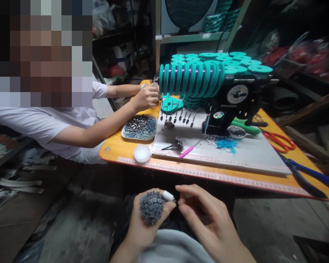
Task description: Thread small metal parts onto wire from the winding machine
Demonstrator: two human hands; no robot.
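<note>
Yellow table seen beyond the lap, a pale board laid on it. At its left, a co-worker's hand seen beside the row of teal reels. Below the near table edge: right hand, fingers curled, thumb and forefinger narrowly parted; whether anything is pinched cannot be told. Left hand closed around a dense grey bundle, studded end turned up. White cylinder seen at the left hand's thumb side, between bundle and right fingertips; long axis slanted slightly down toward the right hand, thin dark tip foremost. Left hand nearer to it.

Containers: shallow tray filled with dark metallic pieces behind, bluish slim ones in front; white round container, contents unclear; small dish heaped with grey bits.
</note>
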